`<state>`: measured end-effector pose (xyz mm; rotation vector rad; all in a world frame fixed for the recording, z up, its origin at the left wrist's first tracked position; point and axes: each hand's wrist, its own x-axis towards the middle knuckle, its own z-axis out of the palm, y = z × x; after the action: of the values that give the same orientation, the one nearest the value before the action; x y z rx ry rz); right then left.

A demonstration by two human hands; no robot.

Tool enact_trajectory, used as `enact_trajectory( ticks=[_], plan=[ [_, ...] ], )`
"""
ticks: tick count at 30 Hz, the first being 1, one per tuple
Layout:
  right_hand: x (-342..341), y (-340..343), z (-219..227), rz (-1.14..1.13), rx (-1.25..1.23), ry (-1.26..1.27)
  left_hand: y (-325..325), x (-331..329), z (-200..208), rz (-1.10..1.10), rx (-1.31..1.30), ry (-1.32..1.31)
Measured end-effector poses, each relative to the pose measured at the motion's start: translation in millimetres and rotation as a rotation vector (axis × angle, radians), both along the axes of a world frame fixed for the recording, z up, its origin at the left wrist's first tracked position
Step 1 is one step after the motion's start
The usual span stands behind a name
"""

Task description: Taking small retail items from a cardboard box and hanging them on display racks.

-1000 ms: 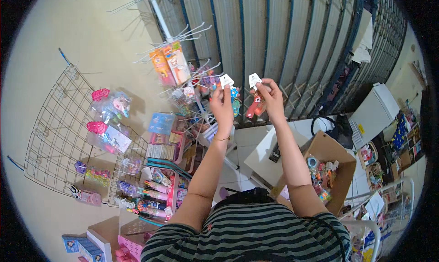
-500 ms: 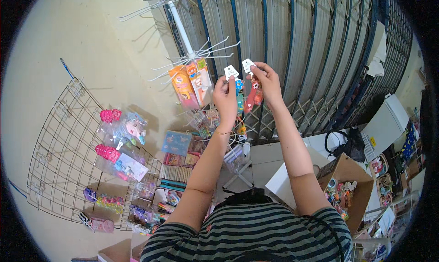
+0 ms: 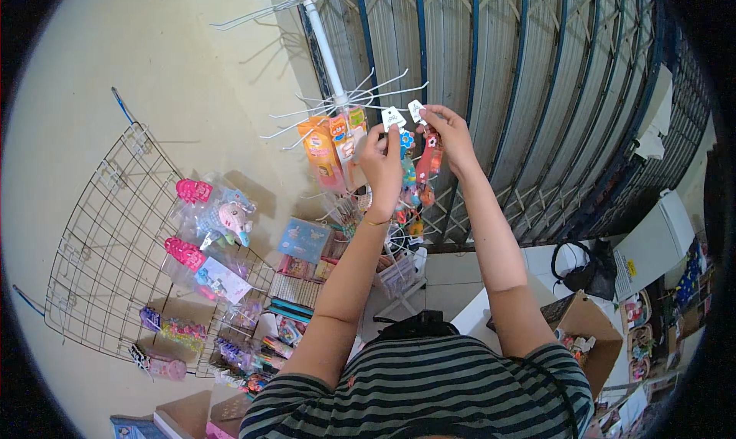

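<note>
My left hand (image 3: pixel 381 167) is closed on a keychain with a white card tag (image 3: pixel 393 117), pinched between thumb and fingers. A blue flower charm (image 3: pixel 406 140) and greenish pieces hang below it. Close beside it on the right, my right hand (image 3: pixel 451 141) pinches the white tag (image 3: pixel 416 111) of another keychain, which has a red strap (image 3: pixel 425 161) with small flowers. Both hands are raised in front of me, just right of the hooks of a white display stand (image 3: pixel 327 52). The lower ends of the keychains partly overlap, so their exact shapes are hard to make out.
Orange and white packets (image 3: pixel 322 157) hang on the stand's hooks. A wire grid (image 3: pixel 96 232) with bagged trinkets leans at the left wall. Behind the hands is a metal folding gate (image 3: pixel 529 101). An open carton (image 3: pixel 602 328) of small items sits at the lower right.
The view has shifted, and the stand and grid appear further right and lower. Both hands are nearer to the stand's hooks, and the two tags are slightly closer together. Each hand keeps its keychain.
</note>
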<state>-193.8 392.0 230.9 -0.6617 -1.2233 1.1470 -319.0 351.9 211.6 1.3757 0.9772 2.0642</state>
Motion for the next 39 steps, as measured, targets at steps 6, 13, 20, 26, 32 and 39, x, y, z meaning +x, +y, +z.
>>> enact_trajectory(
  ticks=[6,13,20,26,32,39],
  plan=[
    [-3.9,-2.0,9.3,0.026,-0.026,-0.045,22.0,-8.4,-18.2,0.098,0.042,0.082],
    [-31.1,38.9,-16.3,0.045,-0.070,-0.099,-3.7,-5.8,-10.1,0.010,-0.061,-0.047],
    [-68.6,108.4,-45.9,-0.185,0.085,-0.287,-6.4,-7.0,-16.8,0.063,-0.040,0.056],
    [-66.3,94.4,-46.5,-0.188,0.129,-0.185,-7.6,-1.2,-14.9,0.091,-0.018,0.079],
    [-29.9,21.5,-23.4,-0.076,0.128,0.175,-2.9,5.5,-4.4,0.108,-0.071,0.104],
    [-9.4,-7.4,3.9,-0.088,0.121,0.046,10.7,30.5,12.7,0.080,0.028,0.105]
  ],
)
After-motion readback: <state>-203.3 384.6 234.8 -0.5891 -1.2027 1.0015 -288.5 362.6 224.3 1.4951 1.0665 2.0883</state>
